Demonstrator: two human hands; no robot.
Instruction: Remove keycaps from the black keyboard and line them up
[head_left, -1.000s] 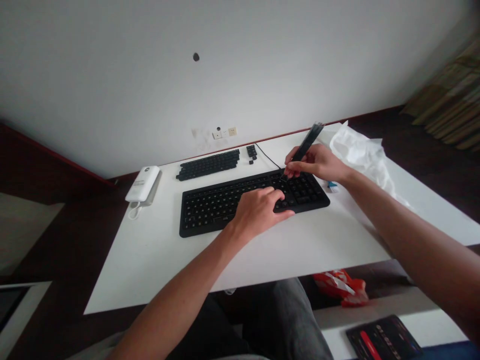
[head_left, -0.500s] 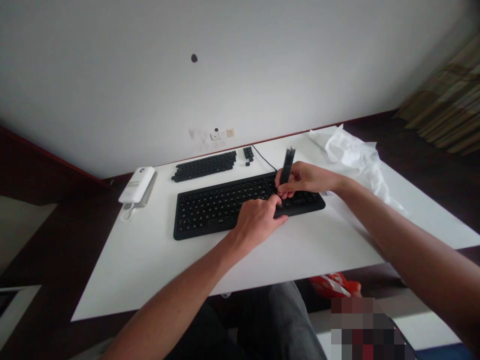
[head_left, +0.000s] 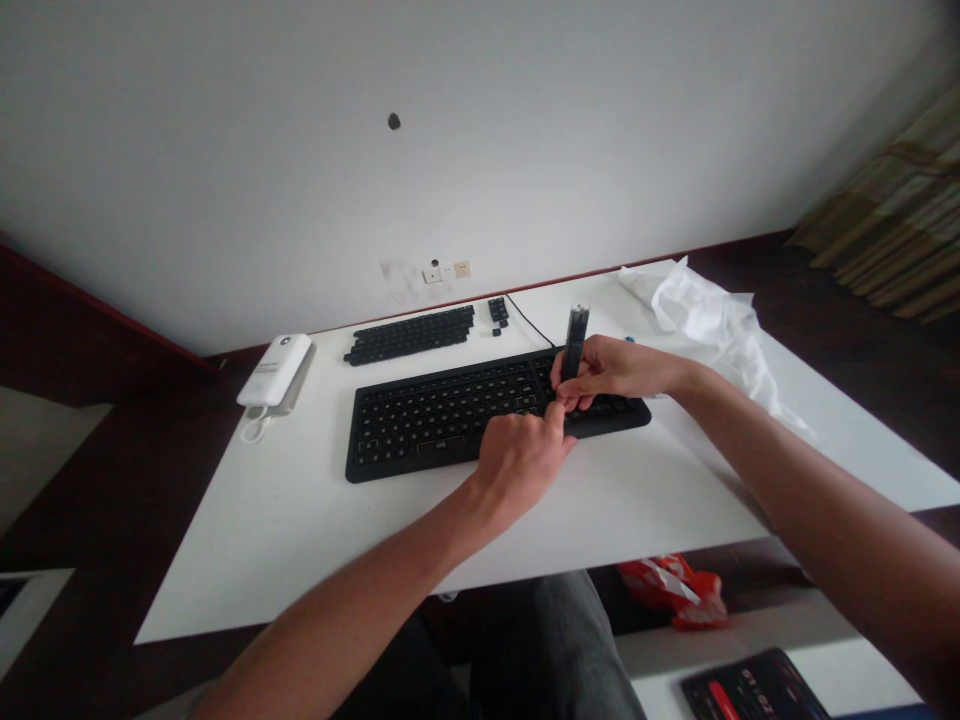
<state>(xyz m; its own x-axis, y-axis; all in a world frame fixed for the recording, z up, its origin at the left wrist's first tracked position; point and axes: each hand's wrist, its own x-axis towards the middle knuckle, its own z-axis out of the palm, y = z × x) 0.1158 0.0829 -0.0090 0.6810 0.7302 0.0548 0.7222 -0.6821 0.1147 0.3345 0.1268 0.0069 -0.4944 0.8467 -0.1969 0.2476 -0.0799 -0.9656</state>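
A black keyboard (head_left: 420, 420) lies on the white table with its keycaps off, the bare key positions showing. My right hand (head_left: 600, 370) is closed around a black stick-like tool (head_left: 574, 345) with a clear, pale upper end. The tool stands nearly upright over the right part of the keyboard, and its lower tip is hidden by my fingers. My left hand (head_left: 521, 450) lies over the keyboard's front edge, fingers bent on top and thumb at the front side. Its index finger reaches to the right hand's fingertips.
Rows of removed black keycaps (head_left: 412, 335) lie behind the keyboard, with a small group of keycaps (head_left: 497, 311) beside them. A white power bank (head_left: 276, 370) with a short cable sits at left. Crumpled white plastic (head_left: 705, 310) lies at right. Below are a red bag (head_left: 679, 590) and a phone (head_left: 757, 685).
The left index finger has lifted slightly and now points up toward the right fingertips. The tool has shifted a little downward in view. The keyboard has stayed in place.
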